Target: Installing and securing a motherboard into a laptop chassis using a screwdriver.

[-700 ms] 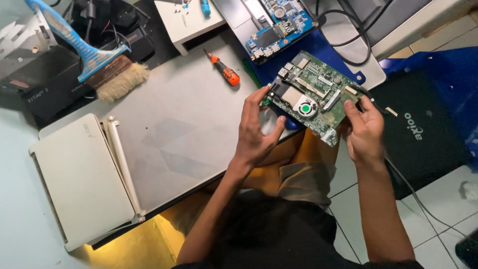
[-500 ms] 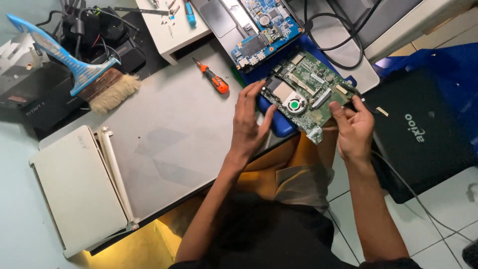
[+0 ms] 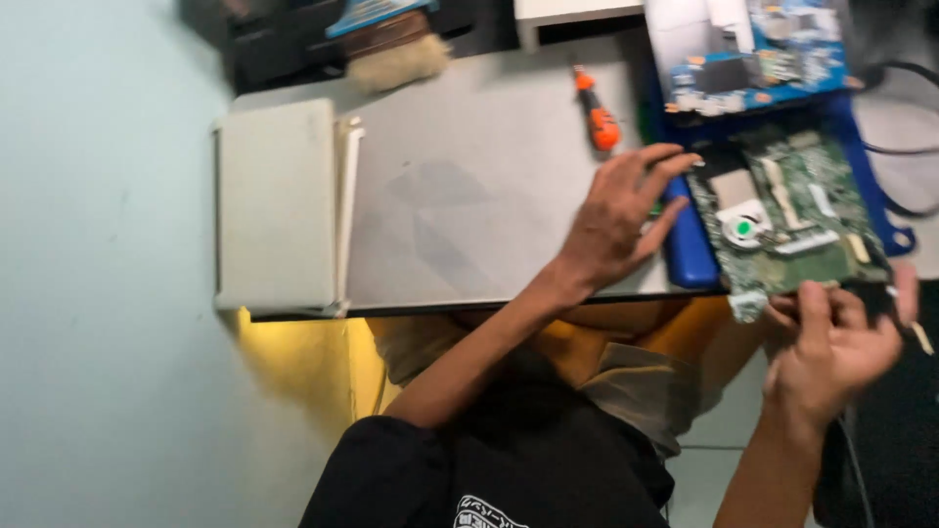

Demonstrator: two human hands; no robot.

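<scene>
A green circuit board [image 3: 792, 210] with a small round fan lies over a blue mat [image 3: 687, 256] at the right end of the grey table [image 3: 469, 196]. My right hand [image 3: 831, 337] grips the board's near edge, fingers curled around it. My left hand [image 3: 616, 220] is spread flat over the table, and its fingertips touch the board's left edge and far-left corner. An orange screwdriver [image 3: 597, 112] lies just beyond my left hand.
A white laptop cover [image 3: 279, 205] rests on the table's left end. A brush [image 3: 391, 54] and a second, blue circuit board [image 3: 753, 49] are at the far edge. Black cables [image 3: 905, 137] run at the right. My lap is below the table edge.
The board has come down from in front of me onto the blue mat. My left hand has loosened to spread fingers at its edge. The view has swung left.
</scene>
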